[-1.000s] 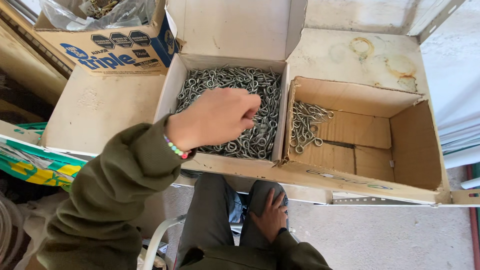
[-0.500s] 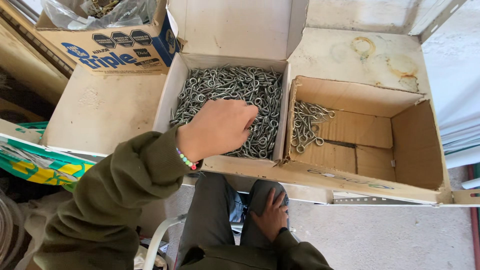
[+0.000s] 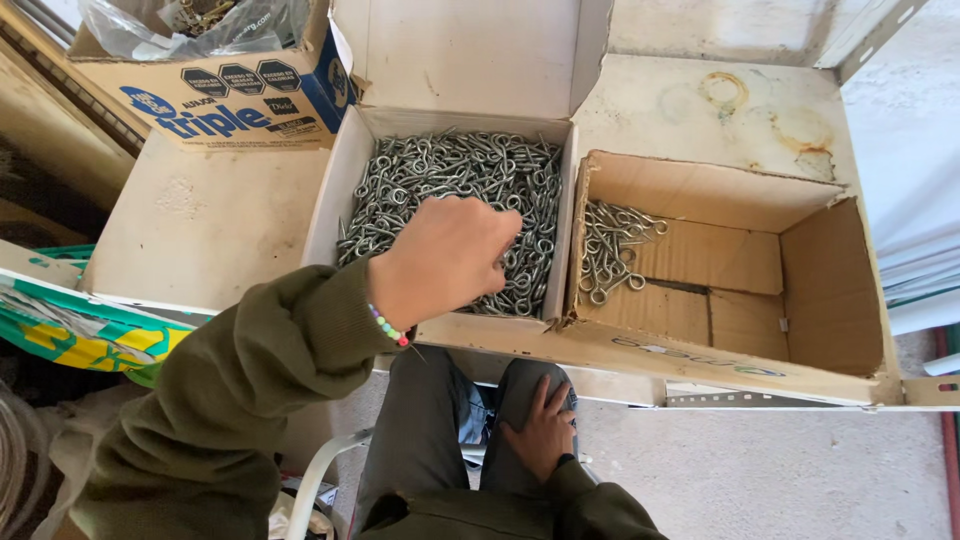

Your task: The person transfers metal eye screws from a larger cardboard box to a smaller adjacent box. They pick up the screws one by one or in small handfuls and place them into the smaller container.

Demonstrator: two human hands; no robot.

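Note:
My left hand (image 3: 445, 258) hangs over the front part of a white cardboard box (image 3: 330, 195) heaped with metal eye screws (image 3: 450, 175). Its fingers are curled shut and dip into the pile, pinching eye screws; the back of the hand hides the grasp itself. A beaded bracelet shows at the wrist, below an olive sleeve. To the right stands a brown cardboard box (image 3: 830, 290) with a small cluster of the same eye screws (image 3: 608, 245) in its near-left corner. My right hand (image 3: 540, 435) lies flat on my thigh below the boxes, fingers apart, holding nothing.
Both boxes sit on a stained white surface (image 3: 200, 220). A printed carton (image 3: 215, 95) with a plastic bag of metal parts stands at the back left. Green and yellow packaging (image 3: 70, 325) lies at the left edge. A concrete floor (image 3: 780, 480) shows below.
My left hand drew back from the middle of the pile toward the box's front edge, then shifted a little right with its fingers closed. The right hand stayed on my thigh.

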